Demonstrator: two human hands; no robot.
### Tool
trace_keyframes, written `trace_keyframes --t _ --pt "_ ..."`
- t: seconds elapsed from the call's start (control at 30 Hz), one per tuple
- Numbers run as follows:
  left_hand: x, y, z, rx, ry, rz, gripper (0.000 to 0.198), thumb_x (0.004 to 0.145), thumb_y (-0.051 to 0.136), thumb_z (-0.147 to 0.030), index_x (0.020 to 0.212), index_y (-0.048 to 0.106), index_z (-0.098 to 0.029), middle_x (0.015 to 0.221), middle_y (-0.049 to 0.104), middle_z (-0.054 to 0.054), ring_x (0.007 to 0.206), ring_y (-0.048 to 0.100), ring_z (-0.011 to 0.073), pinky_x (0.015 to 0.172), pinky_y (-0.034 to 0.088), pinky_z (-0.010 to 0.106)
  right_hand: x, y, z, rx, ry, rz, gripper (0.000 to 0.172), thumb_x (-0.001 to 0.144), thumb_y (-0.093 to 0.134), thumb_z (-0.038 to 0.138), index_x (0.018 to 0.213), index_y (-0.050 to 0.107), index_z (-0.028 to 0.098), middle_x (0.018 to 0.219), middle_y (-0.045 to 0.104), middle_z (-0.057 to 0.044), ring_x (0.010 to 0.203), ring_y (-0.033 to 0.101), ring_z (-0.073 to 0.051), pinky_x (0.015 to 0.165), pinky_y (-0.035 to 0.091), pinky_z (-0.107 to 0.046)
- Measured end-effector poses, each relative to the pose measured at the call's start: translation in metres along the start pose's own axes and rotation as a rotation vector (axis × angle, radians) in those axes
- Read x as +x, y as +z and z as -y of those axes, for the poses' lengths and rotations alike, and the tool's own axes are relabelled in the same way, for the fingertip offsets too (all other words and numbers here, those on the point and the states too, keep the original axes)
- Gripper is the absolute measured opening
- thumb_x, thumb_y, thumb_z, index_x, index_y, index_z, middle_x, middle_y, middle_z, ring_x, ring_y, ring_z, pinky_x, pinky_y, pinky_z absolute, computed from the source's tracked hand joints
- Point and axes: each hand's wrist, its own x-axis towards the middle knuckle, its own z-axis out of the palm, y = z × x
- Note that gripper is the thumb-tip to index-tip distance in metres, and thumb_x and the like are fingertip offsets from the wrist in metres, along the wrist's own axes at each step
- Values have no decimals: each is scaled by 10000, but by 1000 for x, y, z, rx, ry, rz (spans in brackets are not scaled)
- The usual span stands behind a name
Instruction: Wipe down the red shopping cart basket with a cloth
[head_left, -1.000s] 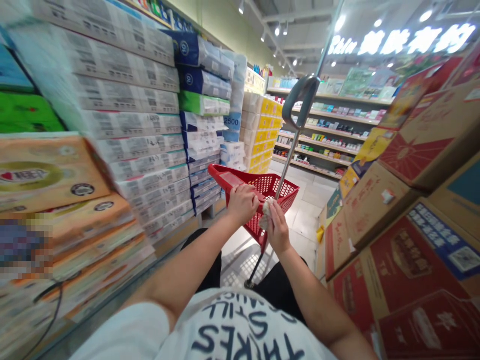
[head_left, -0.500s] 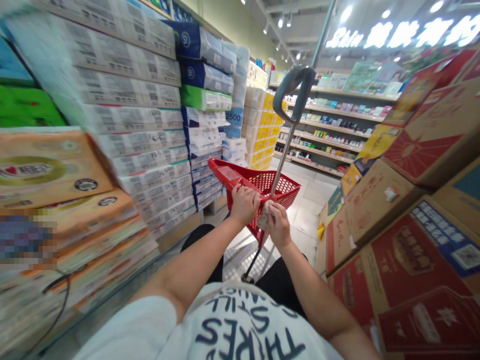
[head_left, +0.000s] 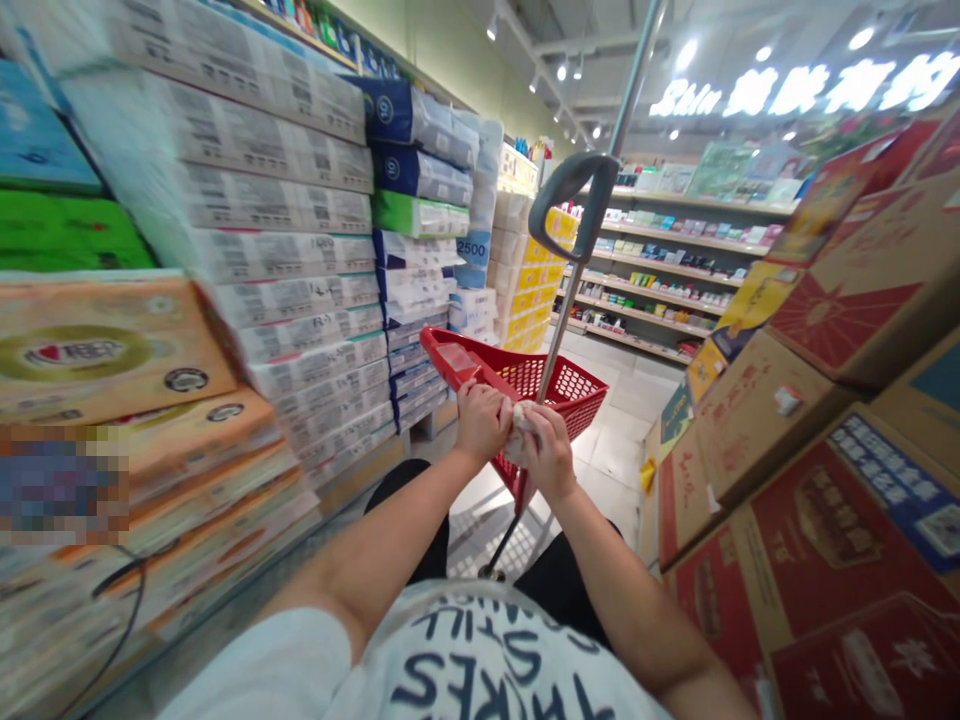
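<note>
Currently left hand (head_left: 484, 422) gripping one red basket (head_left: 487, 373); right hand (head_left: 550, 452), one cloth (head_left: 517, 440).

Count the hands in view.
2: the left hand, curled at the near edge of the basket, and the right hand, holding a pale wad. No others show.

A shop: stocked shelves (head_left: 697, 201), shopping basket (head_left: 589, 408).
</note>
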Motion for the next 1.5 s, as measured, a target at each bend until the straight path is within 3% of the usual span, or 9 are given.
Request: trace_keyframes --t 0.33,0.43,0.53,0.6,0.77,0.97,1.1,1.27,1.5 --pt "-6 -2 -1 18 57 13 344 931 374 -237 733 654 -208 766 663 38 913 571 206 1044 327 480 3 -3 7 -73 49 0 329 909 481 189 1233 536 196 1159 582 -123 1122 540 -215 984 499 -440" --pt "-9 -4 1 80 168 2 292 937 390 -258 932 673 -186 1030 693 74 1147 537 246 1086 319 486 6 -3 6 -72 4 -2 327 902 486 165 1224 534 190 1155 577 -125 1118 539 -214 981 500 -442" --pt "-13 -6 3 135 246 -26 361 942 414 -278 1257 553 -170 1386 523 81 1386 323 278 1140 262 496 4 -4 3 -95 43 -51 324 895 491 162 1214 537 179 1125 586 -128 1104 537 -219 952 515 -449" --pt "-16 -4 5 147 264 -28 443 949 410 -285 1374 440 -162 1477 409 90 1435 219 273 1150 254 486 4 -5 2 -96 74 -52 320 899 489 170 1214 545 181 1116 600 -122 1100 542 -215 951 517 -446" --pt "-19 4 11 82 249 -46 461 968 362 -261 1417 365 -159 1487 386 116 1438 218 229 1135 307 459 8 -6 4 -36 -4 24 346 916 470 162 1249 555 201 1209 607 -111 1162 554 -197 1019 489 -426" --pt "-18 6 13 43 238 -71 461 969 375 -259 1420 353 -168 1475 405 120 1441 204 229 1129 320 474 5 -4 -2 -30 -12 -3 365 932 444 160 1279 555 183 1285 586 -123 1244 518 -213 1047 471 -437" --pt "-18 6 12 23 203 -76 455 973 352 -260 1422 355 -187 1477 404 111 1443 196 232 1130 311 493 2 -2 -3 -46 -38 -3 334 913 483 157 1229 585 201 1217 621 -114 1215 528 -215 1042 461 -456" --pt "-18 7 13 5 217 -58 466 973 346 -274 1428 347 -174 1474 407 119 1442 200 235 1134 301 496 -8 -3 -4 -89 44 -60 241 889 506 161 1111 596 179 1095 607 -126 1076 565 -208 923 527 -434" --pt "-18 7 12 -2 206 -73 458 974 334 -277 1422 358 -185 1463 426 110 1436 225 226 1136 297 495 -7 0 4 -79 -2 -27 281 858 524 150 1132 570 193 1089 594 -120 1057 550 -217 926 512 -435"
